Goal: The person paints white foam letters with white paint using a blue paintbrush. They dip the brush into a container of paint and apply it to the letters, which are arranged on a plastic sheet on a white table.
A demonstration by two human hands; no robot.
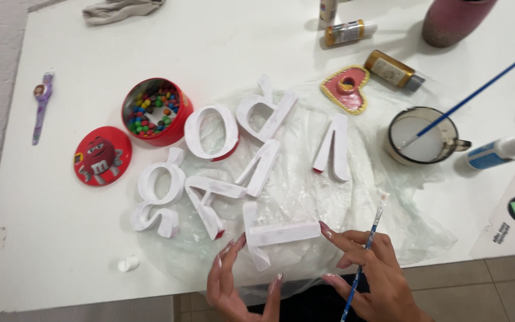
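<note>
A white block letter shaped like a T lies on a clear plastic sheet at the table's near edge. My left hand touches its left end with the fingertips. My right hand holds a thin blue-handled paintbrush and touches the letter's right end with a finger. Several more white block letters lie on the sheet beyond it.
A red tin of coloured candies and its red lid sit to the left. A mug of white paint with a blue brush, a heart-shaped piece, paint bottles, a glue bottle, a purple watch and a cloth lie around.
</note>
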